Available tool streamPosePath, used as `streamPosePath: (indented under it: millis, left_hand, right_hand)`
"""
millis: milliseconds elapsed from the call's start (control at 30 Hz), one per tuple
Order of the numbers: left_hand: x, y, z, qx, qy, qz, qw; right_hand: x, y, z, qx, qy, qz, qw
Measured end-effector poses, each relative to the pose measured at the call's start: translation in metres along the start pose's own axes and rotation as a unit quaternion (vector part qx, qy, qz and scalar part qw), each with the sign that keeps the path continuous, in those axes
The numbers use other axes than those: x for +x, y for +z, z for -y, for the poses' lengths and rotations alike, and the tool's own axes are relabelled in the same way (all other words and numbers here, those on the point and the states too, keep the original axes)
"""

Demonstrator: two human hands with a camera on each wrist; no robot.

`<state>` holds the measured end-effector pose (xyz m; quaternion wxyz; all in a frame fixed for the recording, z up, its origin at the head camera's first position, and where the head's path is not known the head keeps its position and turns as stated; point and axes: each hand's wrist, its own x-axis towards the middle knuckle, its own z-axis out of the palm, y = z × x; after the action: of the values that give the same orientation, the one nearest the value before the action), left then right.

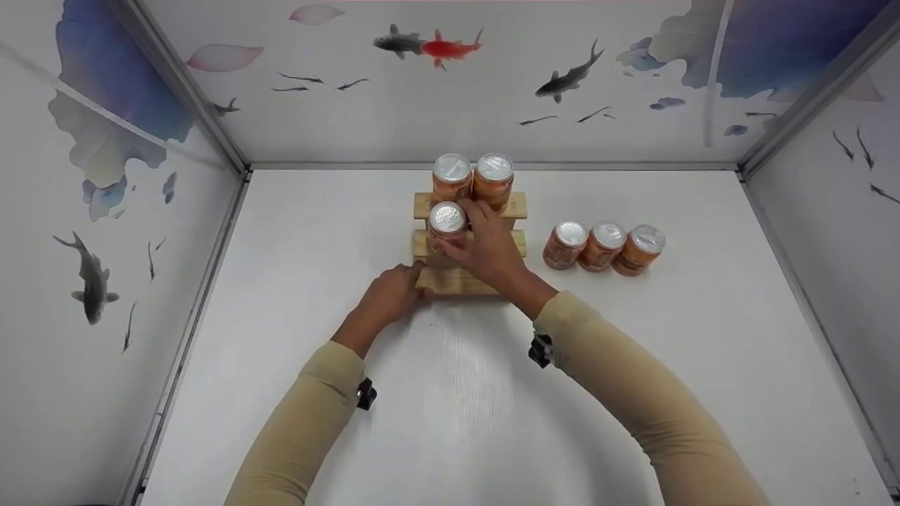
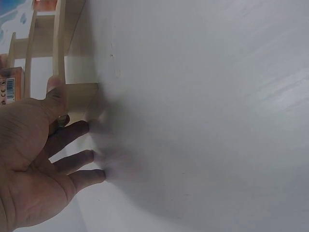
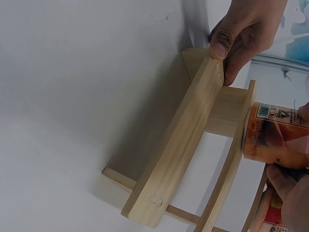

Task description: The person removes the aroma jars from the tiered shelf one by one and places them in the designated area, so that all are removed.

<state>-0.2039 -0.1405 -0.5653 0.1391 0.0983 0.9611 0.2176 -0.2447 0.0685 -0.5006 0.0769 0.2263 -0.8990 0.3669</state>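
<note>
My right hand (image 1: 492,247) grips an orange can (image 1: 448,221) with a silver lid, thumb on its near side and fingers round its right. The can stands upright on the middle step of a small three-step wooden rack (image 1: 464,281), its base right at the board in the right wrist view. At the rack's front left corner is my left hand (image 1: 391,294). It pinches the end of the lowest step, its thumb (image 2: 55,87) on the board and the other fingers spread below. Two similar cans (image 1: 452,176) stand side by side on the top step.
Right of the rack, three more orange cans (image 1: 603,246) stand in a row on the white table (image 1: 450,393). Behind the rack rises a white back panel (image 1: 337,126) printed with fish. Printed side panels flank the table.
</note>
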Motion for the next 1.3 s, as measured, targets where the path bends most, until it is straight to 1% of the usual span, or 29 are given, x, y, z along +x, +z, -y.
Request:
streamPosePath:
  millis: [233, 400, 533, 667, 700, 800, 900, 933, 1000, 1167, 1300]
  left_hand:
    - [-0.001, -0.002, -0.002, 0.003, 0.009, 0.002, 1.0]
    - [-0.001, -0.002, -0.002, 0.012, 0.01, -0.003, 0.9999]
    - [0.0, -0.001, -0.001, 0.015, 0.011, -0.003, 0.9998]
    - [0.0, -0.001, -0.001, 0.004, 0.011, -0.002, 0.9999]
    - [0.003, 0.002, 0.004, 0.006, 0.018, -0.008, 0.9998]
    - [0.003, 0.001, 0.004, 0.006, 0.018, -0.008, 0.9998]
    - [0.002, 0.001, 0.004, -0.002, 0.015, -0.004, 0.9999]
    - [0.0, -0.002, -0.001, -0.01, 0.007, 0.003, 0.9999]
    - [0.0, -0.002, -0.001, -0.016, 0.002, 0.006, 0.9999]
    - [0.0, -0.003, -0.003, -0.002, -0.005, 0.01, 0.9999]
    - [0.001, -0.002, -0.002, -0.008, -0.006, 0.016, 0.9998]
  right_hand:
    - [-0.003, -0.001, -0.006, -0.002, -0.024, -0.014, 1.0]
    - [-0.004, -0.005, -0.007, 0.004, -0.033, -0.019, 0.999]
    - [-0.005, -0.009, -0.008, -0.007, -0.039, -0.023, 0.999]
    - [-0.006, -0.013, -0.01, -0.014, -0.042, -0.024, 0.999]
    - [-0.007, -0.014, -0.01, -0.014, -0.041, -0.024, 0.999]
    - [-0.008, -0.017, -0.012, -0.012, -0.035, -0.02, 0.999]
    - [-0.01, -0.021, -0.014, -0.011, -0.03, -0.017, 0.999]
    - [-0.011, -0.022, -0.015, -0.008, -0.03, -0.016, 0.999]
    - [-0.012, -0.024, -0.017, -0.005, -0.031, -0.017, 0.999]
    - [-0.016, -0.03, -0.023, 0.002, -0.046, -0.02, 0.999]
    - [-0.02, -0.035, -0.028, 0.002, -0.049, -0.018, 0.999]
